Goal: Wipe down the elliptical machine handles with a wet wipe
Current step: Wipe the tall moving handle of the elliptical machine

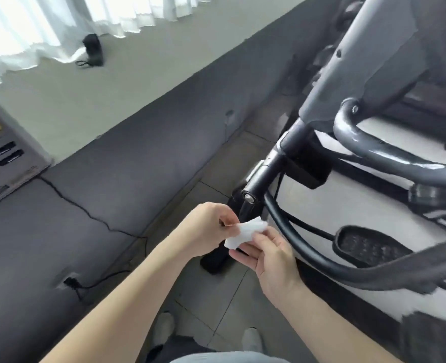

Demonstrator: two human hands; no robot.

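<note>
We pinch the white wet wipe (245,231) between 2 hands, the left hand (208,226) at its upper edge and the right hand (271,258) at its lower part, close beside the elliptical's black curved handle (324,262). That handle runs blurred out of the right edge, past a pedal (368,247); a small dark object (93,49) by the curtain (33,22) is too blurred for us to name

One elliptical machine (368,74). On it, one ridged pedal (368,246) and two curved dark bars: upper bar (373,150), lower bar (308,250). Just left of the machine, two hands, left hand (208,226) and right hand (271,258), and one wet wipe (245,231). Lower left of the machine, two pale shoes (164,327) (253,339). Far left of it, one wall plug (71,281), one small black object (94,50), one white curtain (20,22).
</note>
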